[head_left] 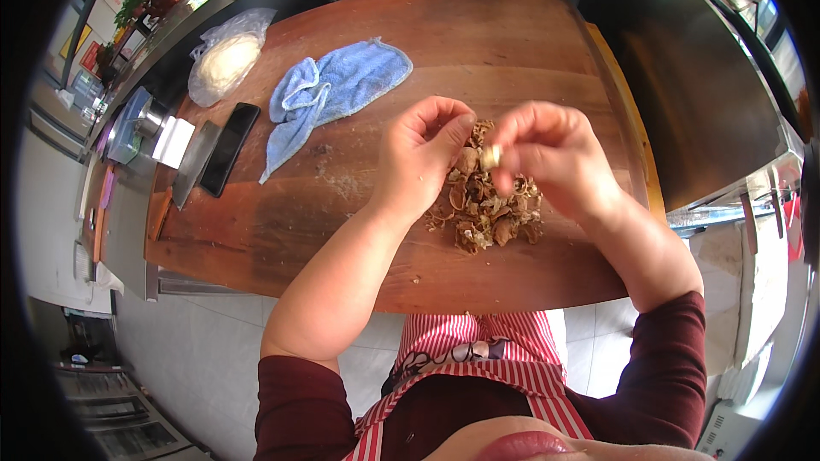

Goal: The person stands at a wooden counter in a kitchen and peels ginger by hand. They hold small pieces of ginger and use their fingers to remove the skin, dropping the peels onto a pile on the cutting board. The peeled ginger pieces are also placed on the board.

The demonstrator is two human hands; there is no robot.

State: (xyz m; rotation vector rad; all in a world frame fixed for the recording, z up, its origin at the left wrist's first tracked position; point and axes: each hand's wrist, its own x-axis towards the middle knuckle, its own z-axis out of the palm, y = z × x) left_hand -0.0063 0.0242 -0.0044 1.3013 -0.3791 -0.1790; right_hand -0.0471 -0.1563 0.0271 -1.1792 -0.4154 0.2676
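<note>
Over a heap of cracked walnut shells (503,214) on the wooden table (487,32), my right hand (551,153) pinches a pale piece of walnut kernel (491,157) between thumb and fingers; the hand is slightly blurred. My left hand (429,147) is just to the left of it, its thumb and forefinger tips together; whether something small is between them cannot be made out. A rounder brown walnut or shell half (467,161) shows at the heap's upper left, between the two hands. Skins and small crumbs lie mixed in with the shells.
Left of the hands lies a crumpled blue cloth (349,80). Farther left are a black smartphone (230,150), a cleaver-like blade (196,160) and a white box-like object (173,142). A plastic bag with pale dough-like content (229,61) lies at the table's far left corner.
</note>
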